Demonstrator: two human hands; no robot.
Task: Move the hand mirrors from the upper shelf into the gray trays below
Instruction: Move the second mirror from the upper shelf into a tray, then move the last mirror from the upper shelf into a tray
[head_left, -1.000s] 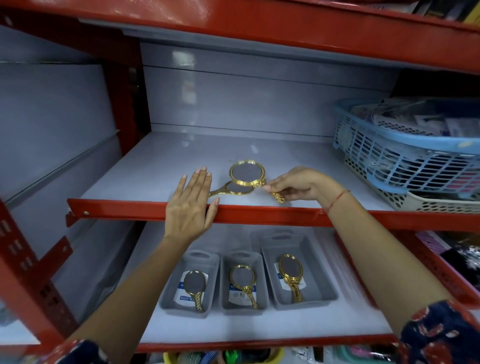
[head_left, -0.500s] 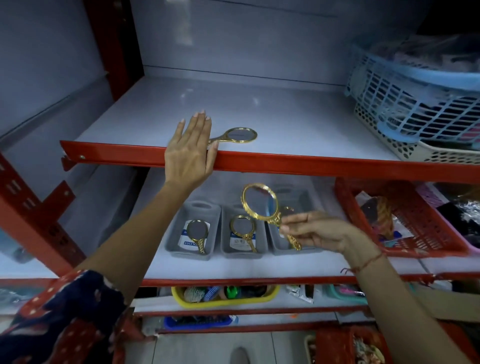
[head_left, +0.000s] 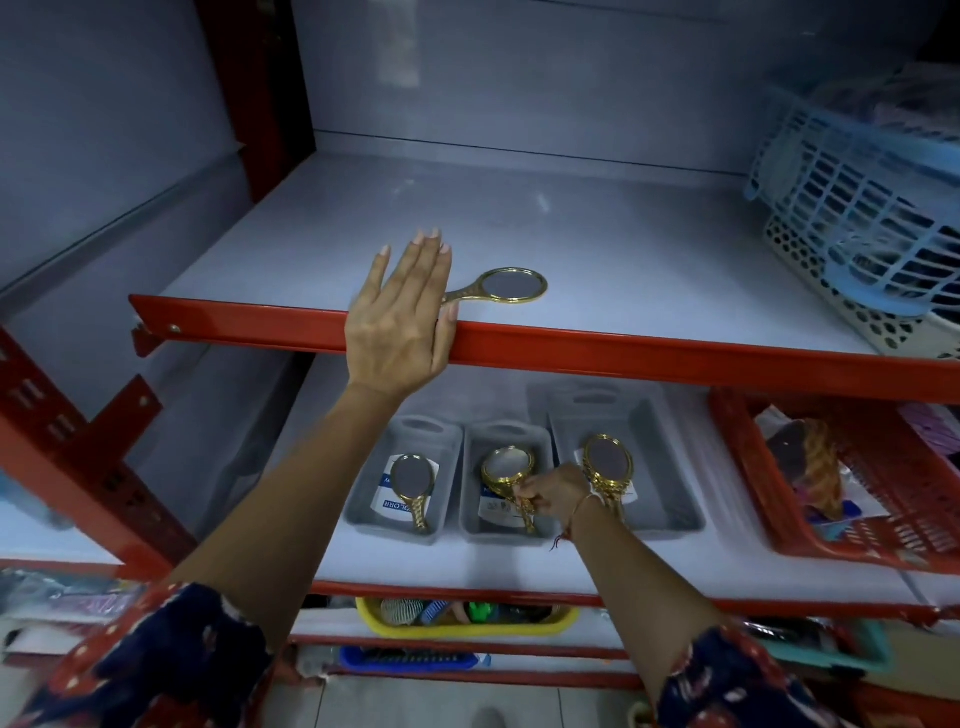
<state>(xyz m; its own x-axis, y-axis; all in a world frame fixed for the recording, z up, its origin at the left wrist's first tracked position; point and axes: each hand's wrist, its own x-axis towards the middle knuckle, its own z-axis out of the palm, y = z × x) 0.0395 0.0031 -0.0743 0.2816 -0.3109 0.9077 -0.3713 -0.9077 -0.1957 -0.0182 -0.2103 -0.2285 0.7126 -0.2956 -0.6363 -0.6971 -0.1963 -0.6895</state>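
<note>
On the upper shelf (head_left: 623, 249), one gold hand mirror (head_left: 511, 285) lies near the red front edge. My left hand (head_left: 400, 322) rests flat over that edge and covers the end of the mirror's handle. Below stand three gray trays. The left tray (head_left: 395, 535) holds a gold mirror (head_left: 413, 480). A second one (head_left: 608, 465) lies in the right tray (head_left: 660, 467). My right hand (head_left: 550, 496) grips the handle of a third gold mirror (head_left: 506, 467), low in the middle tray (head_left: 498, 535). I cannot tell whether another mirror lies under it.
A blue lattice basket (head_left: 857, 208) sits in a white basket (head_left: 831, 317) at the upper shelf's right. A red basket (head_left: 883, 509) with items stands right of the trays. A yellow tray (head_left: 467, 626) is one level lower. Red uprights (head_left: 260, 93) frame the left side.
My right hand lifted one mirror off the upper shelf and brought it down into the middle tray. My left hand stayed on the shelf edge. The camera tilted downward.
</note>
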